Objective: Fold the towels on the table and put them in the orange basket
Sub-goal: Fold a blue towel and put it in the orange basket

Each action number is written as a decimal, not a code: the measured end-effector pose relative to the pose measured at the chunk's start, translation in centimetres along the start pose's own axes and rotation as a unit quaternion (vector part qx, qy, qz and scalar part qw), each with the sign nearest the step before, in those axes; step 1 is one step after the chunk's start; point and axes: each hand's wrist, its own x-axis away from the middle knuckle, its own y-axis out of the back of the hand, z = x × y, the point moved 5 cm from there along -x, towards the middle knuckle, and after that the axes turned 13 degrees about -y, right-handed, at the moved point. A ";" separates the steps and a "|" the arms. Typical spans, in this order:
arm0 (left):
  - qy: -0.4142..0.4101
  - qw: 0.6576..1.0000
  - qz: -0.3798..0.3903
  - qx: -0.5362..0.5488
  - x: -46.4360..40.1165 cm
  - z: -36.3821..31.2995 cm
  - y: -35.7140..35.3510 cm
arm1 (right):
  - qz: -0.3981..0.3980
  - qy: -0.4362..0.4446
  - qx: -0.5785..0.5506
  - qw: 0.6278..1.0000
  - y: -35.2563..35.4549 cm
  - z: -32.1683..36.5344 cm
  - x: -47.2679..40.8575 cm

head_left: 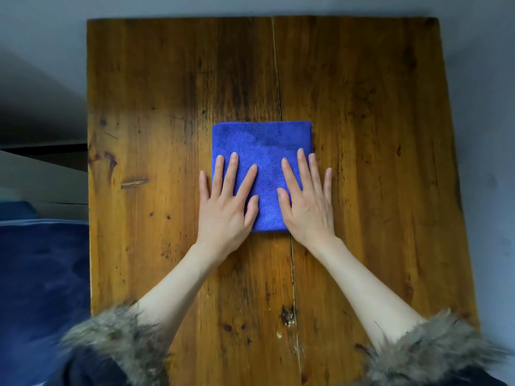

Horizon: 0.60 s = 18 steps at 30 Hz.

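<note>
Two hands: both lie flat on one folded towel, palms down, fingers straight and spread
Towel (262, 151): blue, folded into a neat rectangle, lying flat near the middle of the wooden table (362, 135), astride the seam that runs the table's length
Left hand (225, 210): rests on the towel's near left part; fingers straight and fanned apart, holding nothing; the little finger lies just off the towel's left edge on the wood, the thumb points toward the towel's middle
Right hand (309, 210): rests on the towel's near right part; fingers straight, a little closer together than the left's, holding nothing; the little finger lies off the towel's right edge on the wood
Gap between hands: a strip of the towel shows between the two thumbs, which do not touch
Forearms: bare, running back from the towel's near edge toward the viewer
Cuffs: a fur-trimmed cuff (117, 346) on the left arm and another (429, 349) on the right, both well nearer the viewer than the towel, at the table's near edge
Blue fabric (41, 274): a dark blue surface off the table's left side, well left of the towel and nearer the viewer
Floor (41, 37): grey, showing beyond the table's far, left and right edges
</note>
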 end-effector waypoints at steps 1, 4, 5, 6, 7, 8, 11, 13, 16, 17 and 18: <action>0.002 1.000 0.004 0.016 0.1 0.0 0.1 | 0.005 -0.001 -0.017 1.000 0.2 0.0 0.1; 0.009 0.997 -0.016 0.078 0.7 0.1 1.0 | -0.002 -0.027 -0.109 0.994 1.3 -0.3 0.8; 0.011 0.994 -0.038 0.104 0.9 0.1 1.4 | -0.008 -0.048 -0.142 0.989 1.8 -0.4 1.0; 0.021 0.989 -0.063 0.134 1.1 0.2 1.9 | -0.013 -0.073 -0.173 0.982 2.3 -0.6 1.1; 0.042 0.981 -0.084 0.167 1.2 0.4 2.4 | -0.017 -0.102 -0.202 0.974 2.9 -0.8 1.0; 0.072 0.971 -0.102 0.202 1.2 0.8 2.8 | -0.016 -0.134 -0.230 0.964 3.3 -1.0 0.8; 0.174 0.933 -0.140 0.283 0.9 1.9 4.0 | 0.026 -0.246 -0.299 0.922 3.9 -1.6 -0.5; 0.251 0.895 -0.139 0.340 0.4 2.8 4.2 | 0.071 -0.319 -0.324 0.888 3.1 -2.1 -1.5; 0.339 0.838 -0.093 0.418 0.2 4.0 3.9 | 0.115 -0.387 -0.379 0.833 2.6 -2.7 -2.1; 0.352 0.821 -0.078 0.443 0.3 4.2 3.8 | 0.130 -0.397 -0.395 0.818 2.7 -2.7 -1.9; 0.363 0.805 -0.063 0.465 0.3 4.3 3.4 | 0.147 -0.406 -0.404 0.806 2.4 -2.8 -1.8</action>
